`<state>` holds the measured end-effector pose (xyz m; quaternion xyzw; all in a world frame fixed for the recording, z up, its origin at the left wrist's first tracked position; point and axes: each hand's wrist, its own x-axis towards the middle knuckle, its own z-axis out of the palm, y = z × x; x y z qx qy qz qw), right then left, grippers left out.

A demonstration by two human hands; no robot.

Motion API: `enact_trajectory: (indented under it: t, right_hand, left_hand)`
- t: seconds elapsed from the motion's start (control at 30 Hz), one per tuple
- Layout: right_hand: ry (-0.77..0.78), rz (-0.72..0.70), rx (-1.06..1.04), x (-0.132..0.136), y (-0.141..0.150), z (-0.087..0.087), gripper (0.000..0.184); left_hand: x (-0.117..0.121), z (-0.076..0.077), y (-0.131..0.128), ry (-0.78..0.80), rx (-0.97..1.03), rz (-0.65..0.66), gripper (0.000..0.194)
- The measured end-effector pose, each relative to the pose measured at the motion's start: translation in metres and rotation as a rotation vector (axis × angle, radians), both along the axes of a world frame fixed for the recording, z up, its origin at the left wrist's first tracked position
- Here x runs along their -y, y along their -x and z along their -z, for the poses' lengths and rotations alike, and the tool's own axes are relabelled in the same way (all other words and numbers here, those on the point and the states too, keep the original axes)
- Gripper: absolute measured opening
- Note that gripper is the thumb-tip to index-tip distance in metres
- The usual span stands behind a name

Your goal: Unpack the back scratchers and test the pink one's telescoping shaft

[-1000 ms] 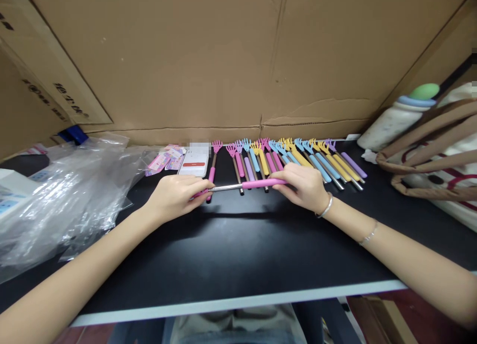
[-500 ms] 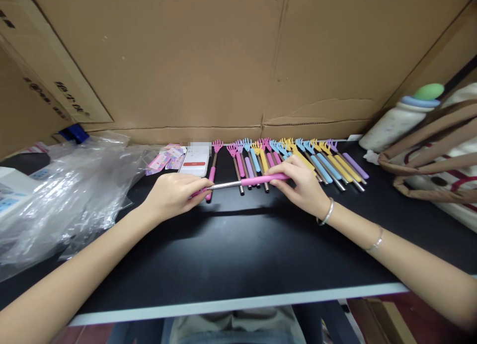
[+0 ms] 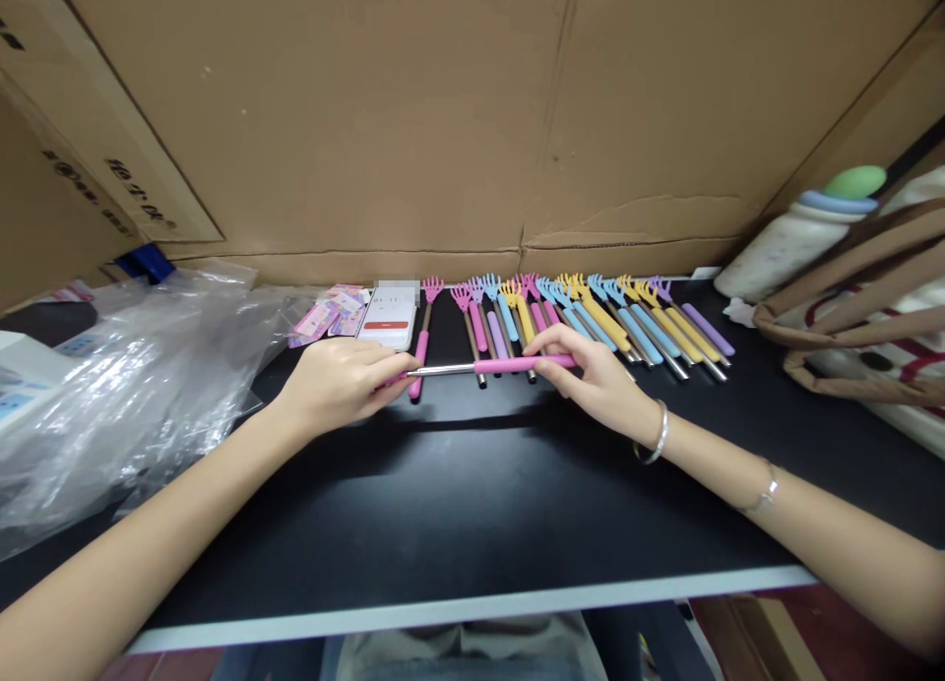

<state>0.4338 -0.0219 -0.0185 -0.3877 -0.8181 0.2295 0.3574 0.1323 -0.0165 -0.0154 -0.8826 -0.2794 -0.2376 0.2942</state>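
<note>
A pink back scratcher (image 3: 509, 364) with a silver metal shaft is held level above the black table, between both hands. My left hand (image 3: 336, 384) is closed around its head end, which the fingers mostly hide. At the other end, my right hand (image 3: 591, 371) pinches the pink grip between thumb and fingers. Behind it, another pink back scratcher (image 3: 422, 348) lies apart, beside the phone. Farther right rests a row of back scratchers (image 3: 601, 325) in pink, blue, yellow and purple, claw heads toward the cardboard.
A heap of clear plastic bags (image 3: 169, 396) covers the left side. Pink printed cards (image 3: 332, 312) lie beside a phone (image 3: 389, 315). At right stand a white bottle (image 3: 793, 238) and a bag with brown handles (image 3: 871, 337). A cardboard wall (image 3: 384, 110) closes the back.
My right hand has shifted slightly, and the held pink back scratcher has become more level. My left hand keeps its grip at the head end. The view has moved a little.
</note>
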Motion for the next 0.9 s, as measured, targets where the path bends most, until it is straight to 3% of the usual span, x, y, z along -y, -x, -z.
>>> enact_trajectory:
  t: [0.57, 0.9]
  right_hand:
    - [0.617, -0.186, -0.037, 0.0007, -0.0009, 0.0011, 0.032]
    - [0.590, -0.160, 0.032, -0.0001, 0.0018, 0.0004, 0.032]
  left_hand:
    - [0.0002, -0.0010, 0.0004, -0.023, -0.077, 0.044, 0.021]
    - [0.0047, -0.0033, -0.0035, -0.067, -0.098, 0.030, 0.020]
